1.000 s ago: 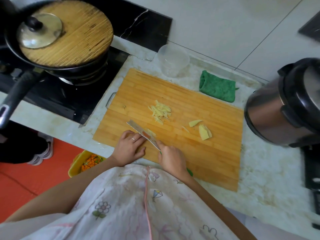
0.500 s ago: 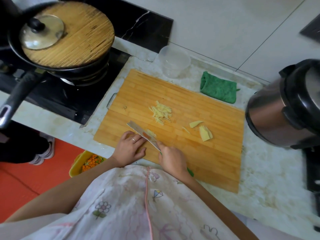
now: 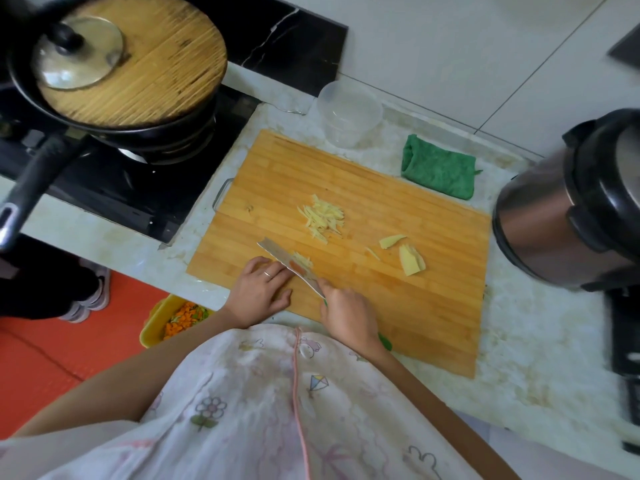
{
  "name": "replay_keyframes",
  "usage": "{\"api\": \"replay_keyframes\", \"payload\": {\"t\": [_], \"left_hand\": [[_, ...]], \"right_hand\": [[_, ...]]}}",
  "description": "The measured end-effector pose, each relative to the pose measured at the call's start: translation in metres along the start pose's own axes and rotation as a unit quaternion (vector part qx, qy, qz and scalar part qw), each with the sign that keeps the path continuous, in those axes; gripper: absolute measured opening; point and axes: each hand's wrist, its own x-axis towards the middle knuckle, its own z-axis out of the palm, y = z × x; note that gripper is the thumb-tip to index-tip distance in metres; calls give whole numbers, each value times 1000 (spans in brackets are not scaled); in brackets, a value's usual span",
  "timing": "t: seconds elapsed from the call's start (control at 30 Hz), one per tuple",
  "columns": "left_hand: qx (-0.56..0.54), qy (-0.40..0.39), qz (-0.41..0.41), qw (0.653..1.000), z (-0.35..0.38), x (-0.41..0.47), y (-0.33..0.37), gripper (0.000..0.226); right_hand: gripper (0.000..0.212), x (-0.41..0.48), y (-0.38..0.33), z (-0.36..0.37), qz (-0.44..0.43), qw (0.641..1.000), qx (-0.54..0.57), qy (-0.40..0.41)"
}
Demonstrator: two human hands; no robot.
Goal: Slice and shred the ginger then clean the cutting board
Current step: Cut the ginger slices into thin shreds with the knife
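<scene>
The step in hand looks to be shredding. The right hand (image 3: pixel 348 315) grasps the green handle of the knife (image 3: pixel 290 267), and the blade runs away and leftward from it over the near part of the board (image 3: pixel 426 327). A small clump of ginger (image 3: pixel 303 260) lies against the blade's right face, just ahead of the right hand. The left hand (image 3: pixel 258 292) rests on the board on the blade's other side, fingers bent, knuckles toward the steel, thumb stretched back. Blade and fingers hide whether its tips pin any ginger, so I cannot tell.

Beyond both hands lies a pile of shreds (image 3: pixel 323 218). Out to the right of the right hand lie uncut slices (image 3: pixel 410 260), apart from the pile. I judge the shredding part done and the cleaning not begun. A folded cloth (image 3: pixel 438 171) sits on the worktop (image 3: pixel 540 341) past the board's far edge, well away from both hands.

To do this well:
- Lay the slices flat and overlapped so they cannot rock.
- Tuck the left fingertips behind the knuckles and let the blade's flat ride against them.
- Step the left hand back a little with each cut, for thin, even strips.
- Rock from the tip rather than chopping from a height.

Ginger is damp and fibrous, so strips will likely cling to the blade. The clump is short, so the fingers work close to the edge.
</scene>
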Motion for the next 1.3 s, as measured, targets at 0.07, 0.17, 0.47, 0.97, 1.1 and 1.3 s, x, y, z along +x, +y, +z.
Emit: {"api": "replay_keyframes", "payload": {"t": [0.07,0.17,0.47,0.97,1.1,1.3], "left_hand": [[1,-3,-2,1000,0,0,1,37],[0,-9,-2,1000,-1,0,1,38],[11,0,2,1000,0,-1,0,38],[14,0,14,1000,-1,-1,1,36],[-1,-14,2,1000,-1,0,1,38],[-21,-30,-11,999,-2,0,0,41]], "right_hand": [[46,3,-1,2,12,1000,2,-2],[47,14,-8,3,14,1000,-2,6],[47,-2,-4,-3,0,1000,-11,-7],[50,-3,-5,1,7,1000,6,-5],[48,0,-6,4,9,1000,5,-3],[47,10,-9,5,15,1000,4,5]]}}
